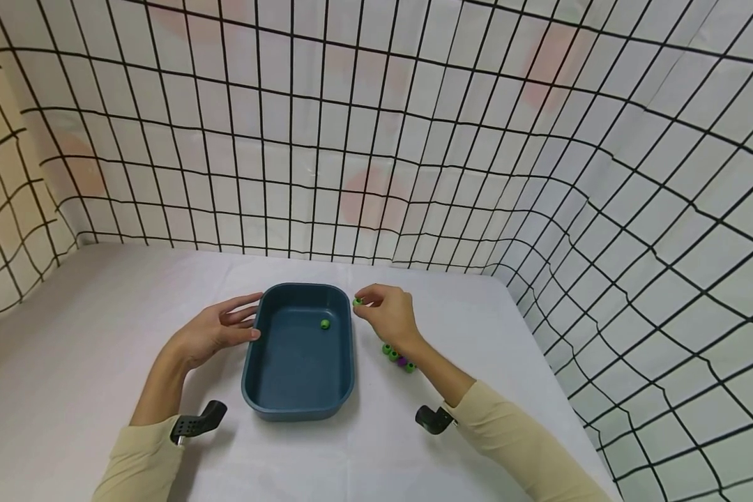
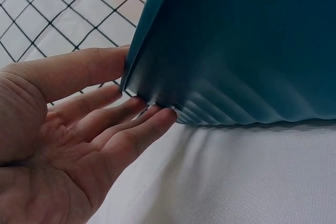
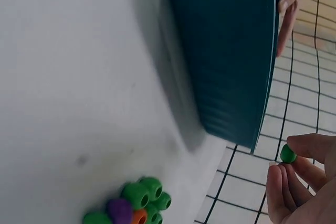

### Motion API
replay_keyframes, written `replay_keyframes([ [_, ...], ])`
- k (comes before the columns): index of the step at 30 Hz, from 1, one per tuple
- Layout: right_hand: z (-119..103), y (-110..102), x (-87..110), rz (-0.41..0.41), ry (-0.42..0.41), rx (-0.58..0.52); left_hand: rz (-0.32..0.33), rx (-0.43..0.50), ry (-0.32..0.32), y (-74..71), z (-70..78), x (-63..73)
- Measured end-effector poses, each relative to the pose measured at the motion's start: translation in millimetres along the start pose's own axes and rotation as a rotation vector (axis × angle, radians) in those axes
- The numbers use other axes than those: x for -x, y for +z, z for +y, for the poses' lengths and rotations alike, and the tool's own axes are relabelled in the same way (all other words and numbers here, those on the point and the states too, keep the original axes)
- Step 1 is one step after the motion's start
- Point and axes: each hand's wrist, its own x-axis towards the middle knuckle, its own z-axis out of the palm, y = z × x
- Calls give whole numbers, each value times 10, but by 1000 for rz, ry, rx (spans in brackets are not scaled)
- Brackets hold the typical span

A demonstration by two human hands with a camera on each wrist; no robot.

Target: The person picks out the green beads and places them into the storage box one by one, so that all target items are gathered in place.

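A deep blue rectangular tub point(image 1: 299, 415) stands on the white cloth with a green bead point(image 1: 325, 324) on its floor. My left hand point(image 1: 210, 333) rests against the tub's left side, its fingers nearly straight; the left wrist view has the thumb at the rim and the fingertips low on the outer wall. By the tub's right rim, near its far end, my right hand point(image 1: 389, 315) pinches another green bead point(image 3: 287, 153) between thumb and fingers. Under the right forearm lies a cluster of green beads point(image 3: 136, 195), with a purple bead point(image 3: 119, 211) and an orange bead point(image 3: 139, 217) among them.
Behind the table and at both sides rises a black wire grid point(image 1: 326, 160) with pale sheeting behind it. White cloth point(image 1: 376, 446) covers the table. Dark wrist cameras jut from both sleeves, the right one point(image 1: 434, 420) close to the cloth.
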Motion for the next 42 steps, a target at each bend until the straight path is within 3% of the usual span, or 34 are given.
replay_keyframes([
  [9,-140,131,23,-48,-27,-23,0,-9,-10,7,18,-2],
  [16,-205,183,68,-93,4,-54,6,-19,-13,5,14,8],
  [42,-155,268,120,-126,-22,-48,-1,7,-2,-12,32,0],
])
